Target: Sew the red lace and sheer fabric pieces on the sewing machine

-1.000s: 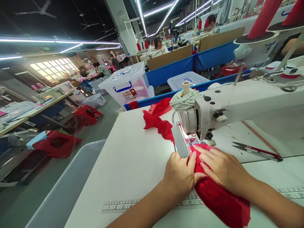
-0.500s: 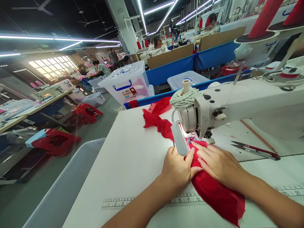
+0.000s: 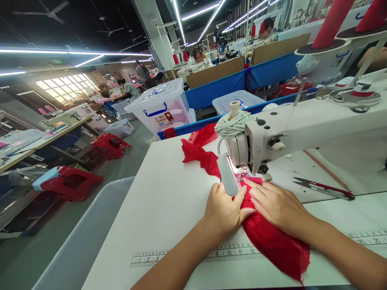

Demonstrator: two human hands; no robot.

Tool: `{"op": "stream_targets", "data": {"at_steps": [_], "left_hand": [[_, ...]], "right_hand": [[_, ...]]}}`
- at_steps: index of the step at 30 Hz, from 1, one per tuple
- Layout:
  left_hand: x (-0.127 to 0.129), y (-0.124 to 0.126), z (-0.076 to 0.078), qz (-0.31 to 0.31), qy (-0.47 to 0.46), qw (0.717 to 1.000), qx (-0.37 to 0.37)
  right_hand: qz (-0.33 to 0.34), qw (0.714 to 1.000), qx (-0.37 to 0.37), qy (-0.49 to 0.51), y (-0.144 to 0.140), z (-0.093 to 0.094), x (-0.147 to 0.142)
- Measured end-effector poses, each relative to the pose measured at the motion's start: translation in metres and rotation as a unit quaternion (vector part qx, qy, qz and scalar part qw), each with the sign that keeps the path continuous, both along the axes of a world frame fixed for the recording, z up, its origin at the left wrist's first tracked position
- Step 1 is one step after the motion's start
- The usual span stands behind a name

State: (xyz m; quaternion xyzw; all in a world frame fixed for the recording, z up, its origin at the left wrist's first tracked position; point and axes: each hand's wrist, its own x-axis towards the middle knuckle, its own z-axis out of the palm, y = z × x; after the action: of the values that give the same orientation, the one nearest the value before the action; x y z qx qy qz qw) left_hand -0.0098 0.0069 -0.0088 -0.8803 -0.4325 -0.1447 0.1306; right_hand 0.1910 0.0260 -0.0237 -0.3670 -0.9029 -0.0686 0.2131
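Observation:
A strip of red fabric (image 3: 272, 241) lies on the white sewing table (image 3: 169, 205) and runs under the head of a white sewing machine (image 3: 302, 129). My left hand (image 3: 225, 209) presses flat on the fabric's left edge, just in front of the presser foot. My right hand (image 3: 276, 205) lies flat on the fabric beside it, fingertips near the needle. More red fabric (image 3: 201, 155) bunches up behind the machine head. The needle itself is hidden by the machine's lamp arm.
Red-handled thread snips (image 3: 325, 188) lie on the table to the right. A grey bin (image 3: 87, 237) stands at the table's left edge. Clear storage boxes (image 3: 161, 106), red stools (image 3: 110, 145) and other people at machines fill the room behind. A printed ruler (image 3: 193, 255) runs along the table front.
Both hands have slid forward toward the needle with the red fabric, and its near end has drawn in along the table.

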Motion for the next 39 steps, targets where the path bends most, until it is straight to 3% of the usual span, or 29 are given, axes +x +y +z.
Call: {"op": "stream_targets", "data": {"at_steps": [16, 19, 21, 23, 29, 34, 39], "left_hand": [[-0.004, 0.004, -0.002, -0.018, -0.01, 1.0, 0.02], [-0.004, 0.004, 0.005, -0.082, -0.021, 0.996, 0.03], [-0.003, 0.003, 0.009, -0.147, -0.009, 0.989, -0.004], [-0.003, 0.002, 0.012, -0.17, 0.003, 0.985, -0.038], [-0.004, 0.0, 0.011, -0.066, -0.016, 0.997, -0.049], [-0.002, -0.003, 0.013, -0.086, -0.018, 0.995, -0.039], [-0.001, -0.008, 0.012, -0.071, -0.019, 0.997, 0.023]], "right_hand": [[0.006, 1.0, -0.013, 0.02, 0.002, 0.001, 0.001], [0.01, 0.999, -0.014, 0.041, -0.002, 0.001, 0.002], [0.02, 0.998, 0.004, 0.058, -0.006, -0.002, 0.004], [0.031, 0.997, 0.021, 0.065, -0.008, -0.005, 0.005], [0.033, 0.998, 0.022, 0.042, -0.009, -0.007, 0.007], [0.034, 0.998, 0.036, 0.035, -0.006, -0.005, 0.009], [0.028, 0.997, 0.064, 0.042, -0.005, -0.001, 0.01]]}}
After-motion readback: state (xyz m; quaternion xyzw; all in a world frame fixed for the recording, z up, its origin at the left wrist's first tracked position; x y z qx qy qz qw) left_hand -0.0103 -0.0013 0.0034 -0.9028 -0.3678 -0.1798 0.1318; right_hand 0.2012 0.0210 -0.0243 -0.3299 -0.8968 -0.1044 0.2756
